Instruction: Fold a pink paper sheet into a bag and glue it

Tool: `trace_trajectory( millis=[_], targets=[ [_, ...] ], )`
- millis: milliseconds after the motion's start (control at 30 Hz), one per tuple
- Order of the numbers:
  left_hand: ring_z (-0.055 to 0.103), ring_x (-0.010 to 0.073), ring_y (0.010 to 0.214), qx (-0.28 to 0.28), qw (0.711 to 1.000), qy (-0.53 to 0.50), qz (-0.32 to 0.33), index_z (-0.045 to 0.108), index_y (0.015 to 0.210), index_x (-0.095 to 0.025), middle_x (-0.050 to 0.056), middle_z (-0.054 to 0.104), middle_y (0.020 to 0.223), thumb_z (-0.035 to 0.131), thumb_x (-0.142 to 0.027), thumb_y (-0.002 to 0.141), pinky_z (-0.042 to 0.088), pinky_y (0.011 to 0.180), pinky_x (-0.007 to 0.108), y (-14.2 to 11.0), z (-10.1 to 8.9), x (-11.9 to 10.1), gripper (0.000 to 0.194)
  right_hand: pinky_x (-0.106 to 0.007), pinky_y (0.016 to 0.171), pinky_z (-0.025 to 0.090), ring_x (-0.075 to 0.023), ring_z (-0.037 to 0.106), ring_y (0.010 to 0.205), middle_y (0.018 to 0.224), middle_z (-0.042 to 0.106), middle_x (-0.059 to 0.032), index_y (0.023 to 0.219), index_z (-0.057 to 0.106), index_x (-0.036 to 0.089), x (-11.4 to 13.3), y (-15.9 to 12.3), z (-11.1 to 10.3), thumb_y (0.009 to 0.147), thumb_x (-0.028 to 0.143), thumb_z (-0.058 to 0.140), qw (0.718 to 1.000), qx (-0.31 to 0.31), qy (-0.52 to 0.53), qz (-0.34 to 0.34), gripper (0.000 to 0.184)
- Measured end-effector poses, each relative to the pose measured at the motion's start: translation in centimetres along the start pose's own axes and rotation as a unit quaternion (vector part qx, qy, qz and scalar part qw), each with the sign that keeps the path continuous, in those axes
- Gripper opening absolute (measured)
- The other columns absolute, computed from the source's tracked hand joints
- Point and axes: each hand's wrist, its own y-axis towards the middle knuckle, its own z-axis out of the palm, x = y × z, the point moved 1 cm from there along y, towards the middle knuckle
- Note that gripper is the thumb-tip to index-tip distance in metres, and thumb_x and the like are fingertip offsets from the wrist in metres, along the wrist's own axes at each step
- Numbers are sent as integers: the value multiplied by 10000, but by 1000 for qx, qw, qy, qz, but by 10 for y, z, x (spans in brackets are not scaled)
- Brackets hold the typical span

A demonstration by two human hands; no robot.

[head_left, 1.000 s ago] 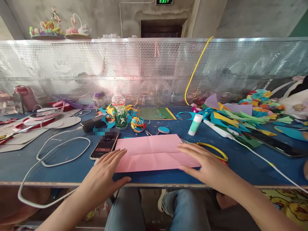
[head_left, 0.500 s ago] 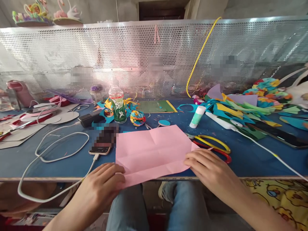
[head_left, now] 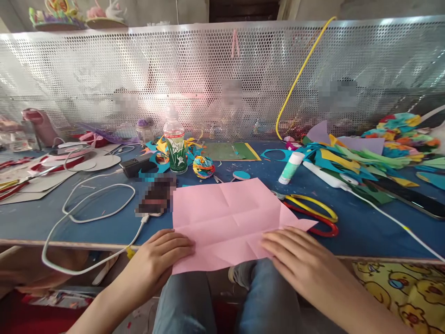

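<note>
A sheet of pink paper (head_left: 222,213) with crossing fold lines lies at the front of the blue table, its near edge hanging over the table's rim. My left hand (head_left: 163,253) grips the near left side, fingers on top and thumb hidden. On the right, my right hand (head_left: 295,255) holds the paper's near right part with its fingers pressed together over it, thumb out of sight. A pointed corner of the sheet sticks out past that hand. Scissors with yellow and red handles (head_left: 313,206) lie partly under the sheet's right side.
A phone (head_left: 156,197) on a white cable lies left of the paper. Behind it stand a green-labelled bottle (head_left: 175,150), a colourful paper ball (head_left: 203,167) and a glue stick (head_left: 291,168). Paper scraps (head_left: 333,153) pile up at right, before a perforated metal screen (head_left: 194,69).
The near strip of the sheet, raised before, now lies flatter. My right hand has moved inward over the paper, and the pointed right corner shows more. The camera view has shifted slightly.
</note>
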Motion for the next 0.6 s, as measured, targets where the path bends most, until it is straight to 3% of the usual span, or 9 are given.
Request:
trace_trajectory(
  millis=[133,267,433,600],
  targets=[
    [543,151,1080,-14,1000,-13,-7,480,1164,-202,65,603,1152,387,-66,860,405,980,366,2,1,1,346,-339,825,463,-165,609,844,891,674,-38,937,619,170,36,27,13,859,89,375,997,2,83,8,268],
    [551,168,1059,-60,996,-17,-62,461,1174,-194,66,624,1097,438,-111,859,432,948,357,-6,6,9,326,-328,759,492,-167,617,808,872,675,-26,908,624,182,60,42,25,843,95,418,993,5,120,17,233],
    [552,179,1066,-96,989,-19,-107,487,1158,-209,58,627,1090,445,-155,869,442,937,365,-17,9,18,297,-332,761,502,-171,624,819,884,681,-28,884,635,184,66,41,31,856,138,443,990,-10,135,29,200],
    [558,146,1045,-94,993,-18,-73,533,1065,-192,49,634,1082,455,-125,872,419,954,356,-12,6,12,219,-337,771,510,-172,634,821,877,693,-37,843,652,172,57,37,24,862,86,389,991,-33,128,28,278]
  ],
)
